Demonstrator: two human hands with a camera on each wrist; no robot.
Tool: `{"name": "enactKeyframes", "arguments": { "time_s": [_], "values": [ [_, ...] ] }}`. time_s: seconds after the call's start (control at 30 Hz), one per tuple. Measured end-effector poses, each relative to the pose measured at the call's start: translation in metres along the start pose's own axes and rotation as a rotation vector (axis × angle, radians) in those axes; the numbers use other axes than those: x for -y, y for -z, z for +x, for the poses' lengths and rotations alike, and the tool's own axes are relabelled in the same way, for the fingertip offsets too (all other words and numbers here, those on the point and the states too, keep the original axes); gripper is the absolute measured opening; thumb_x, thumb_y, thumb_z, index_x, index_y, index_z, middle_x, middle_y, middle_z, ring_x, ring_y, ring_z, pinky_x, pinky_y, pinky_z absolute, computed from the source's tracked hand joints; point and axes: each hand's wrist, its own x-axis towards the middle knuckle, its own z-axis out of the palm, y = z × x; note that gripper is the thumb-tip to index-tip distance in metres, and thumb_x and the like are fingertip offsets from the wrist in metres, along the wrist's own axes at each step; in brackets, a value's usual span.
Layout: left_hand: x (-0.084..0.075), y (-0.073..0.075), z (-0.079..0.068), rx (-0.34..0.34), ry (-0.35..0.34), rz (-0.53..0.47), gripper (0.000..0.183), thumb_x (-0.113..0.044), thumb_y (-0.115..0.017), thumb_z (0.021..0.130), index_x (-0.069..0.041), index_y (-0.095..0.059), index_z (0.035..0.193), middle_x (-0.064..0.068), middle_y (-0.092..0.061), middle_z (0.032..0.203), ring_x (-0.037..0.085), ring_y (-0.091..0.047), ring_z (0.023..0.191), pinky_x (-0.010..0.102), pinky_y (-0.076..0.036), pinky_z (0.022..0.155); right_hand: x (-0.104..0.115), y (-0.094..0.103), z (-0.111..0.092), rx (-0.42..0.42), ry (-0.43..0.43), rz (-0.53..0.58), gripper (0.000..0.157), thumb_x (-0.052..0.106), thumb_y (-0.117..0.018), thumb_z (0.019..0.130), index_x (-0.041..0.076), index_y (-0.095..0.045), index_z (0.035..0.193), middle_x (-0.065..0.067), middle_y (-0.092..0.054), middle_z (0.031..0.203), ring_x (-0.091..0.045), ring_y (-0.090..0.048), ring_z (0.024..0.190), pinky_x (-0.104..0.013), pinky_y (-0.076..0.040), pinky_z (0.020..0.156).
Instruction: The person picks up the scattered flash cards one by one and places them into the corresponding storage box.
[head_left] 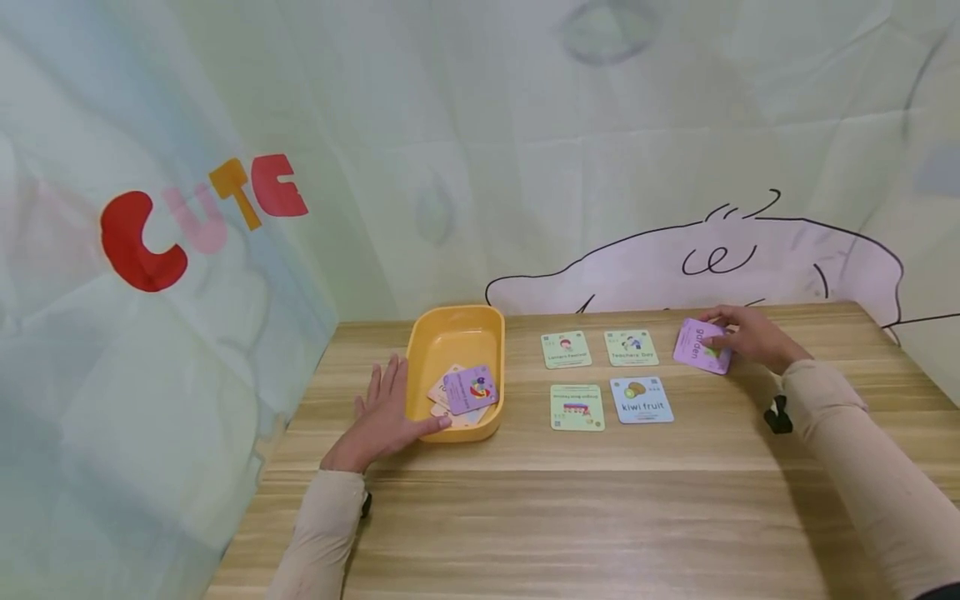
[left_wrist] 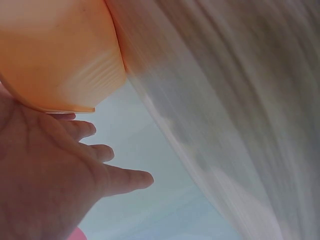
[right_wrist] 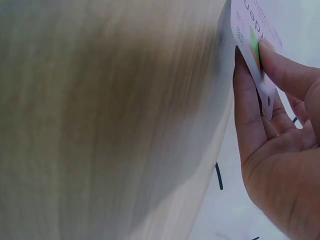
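Observation:
In the head view my left hand [head_left: 381, 425] rests against the left side of a yellow tray [head_left: 459, 340], fingers extended and thumb over its near rim. Inside lie several loose cards, a purple card [head_left: 457, 395] on top. On the right, my right hand [head_left: 759, 340] pinches a purple "garden" card [head_left: 690, 348] by its right side. The right wrist view shows the thumb on its printed face and fingers behind, the card [right_wrist: 244, 25] tilted; whether it touches the table is unclear. In the left wrist view, straight fingers spread beside the tray wall [left_wrist: 55, 65].
Between tray and right hand lie a "Lantern Festival" card [head_left: 566, 350], a "Teachers' Day" card [head_left: 632, 348], a "Dragon Boat Festival" card [head_left: 576, 408] and a blue "kiwi fruit" card [head_left: 642, 401]. All lie on a wood-grain table [head_left: 570, 525]. A printed curtain [head_left: 420, 150] hangs behind its far edge.

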Motion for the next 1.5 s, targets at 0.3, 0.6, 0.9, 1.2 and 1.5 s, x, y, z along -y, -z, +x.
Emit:
{"name": "enactKeyframes", "arguments": {
  "time_s": [0.3,0.6,0.9,1.2,1.5],
  "values": [
    [0.003,-0.002,0.001,0.0,-0.005,0.005,0.136,-0.082,-0.067,0.073,-0.008,0.002,0.163,0.014,0.009,0.171,0.041,0.015,0.155,0.078,0.002,0.113,-0.001,-0.002,-0.005,-0.015,0.023,0.015,0.043,0.012,-0.063,0.1,0.0,-0.051,0.14,-0.023,-0.052,0.129,-0.04,-0.049,0.12,-0.05,-0.043,0.098],
    [0.001,-0.001,0.0,-0.003,-0.006,0.01,0.135,-0.08,-0.068,0.073,-0.007,0.002,0.163,0.015,0.008,0.171,0.043,0.014,0.154,0.078,0.002,0.113,0.001,-0.005,-0.007,-0.031,0.027,0.017,0.042,0.014,-0.062,0.102,0.002,-0.052,0.14,-0.021,-0.052,0.131,-0.036,-0.05,0.114,-0.041,-0.044,0.093],
    [0.002,-0.003,0.001,-0.009,-0.001,0.02,0.136,-0.081,-0.067,0.073,-0.006,0.002,0.163,0.015,0.007,0.171,0.043,0.013,0.155,0.077,0.001,0.113,0.004,-0.004,-0.009,-0.03,0.022,0.026,0.042,0.015,-0.061,0.103,0.002,-0.051,0.142,-0.021,-0.051,0.129,-0.033,-0.05,0.11,-0.03,-0.049,0.082],
    [0.002,-0.002,0.001,-0.002,0.006,0.016,0.136,-0.082,-0.066,0.073,-0.007,0.002,0.163,0.014,0.009,0.171,0.042,0.014,0.155,0.077,0.002,0.114,0.007,-0.004,-0.012,-0.048,0.039,0.054,0.042,0.013,-0.061,0.103,0.004,-0.051,0.142,-0.02,-0.051,0.129,-0.031,-0.052,0.106,-0.026,-0.052,0.075],
    [0.002,-0.002,0.001,-0.004,0.007,0.024,0.136,-0.082,-0.066,0.073,-0.007,0.002,0.163,0.014,0.009,0.171,0.042,0.014,0.155,0.077,0.001,0.114,0.013,-0.004,-0.016,-0.065,0.027,0.036,0.045,0.016,-0.06,0.103,0.005,-0.048,0.145,-0.021,-0.049,0.134,-0.033,-0.053,0.112,-0.026,-0.053,0.078]
  ]
}}
